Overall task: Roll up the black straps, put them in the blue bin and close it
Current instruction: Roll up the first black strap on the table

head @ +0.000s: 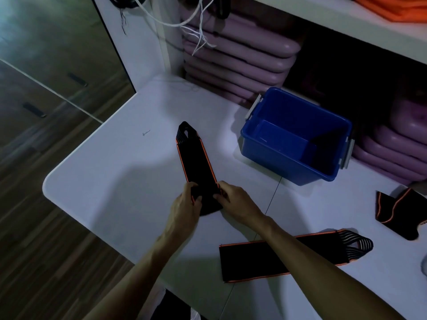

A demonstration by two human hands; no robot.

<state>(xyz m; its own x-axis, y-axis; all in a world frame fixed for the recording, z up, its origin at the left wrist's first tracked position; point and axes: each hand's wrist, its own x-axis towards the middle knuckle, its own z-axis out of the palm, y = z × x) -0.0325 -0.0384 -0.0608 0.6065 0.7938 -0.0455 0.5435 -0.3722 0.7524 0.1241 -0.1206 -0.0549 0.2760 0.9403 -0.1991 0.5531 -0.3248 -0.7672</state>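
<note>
Left-hand fingers point(198, 199) and right-hand fingers point(218, 197) are closed on the near end of the black strap with orange edging point(196, 162), thumbs on top, pinching it from either side; the end looks folded or bunched under them, likely the first turn of a roll. Left hand point(184, 202) and right hand point(233, 202) sit just beside each other, wrists low, both forearms running back to the near edge of the white table point(111, 181) and converging on the strap. The strap lies flat, pointing away toward the table's far edge, its striped loop end farthest out; probably laid out straight so it rolls evenly. A second strap point(277, 257) lies flat near the near edge, under the right forearm, untouched. A third strap point(397, 213) is crumpled at the right edge. The blue bin point(286, 167) stands open at the far right, well apart from the hands, looks empty, latches hanging at both ends; no lid visible. Judgement: task barely begun, nothing binned.
</note>
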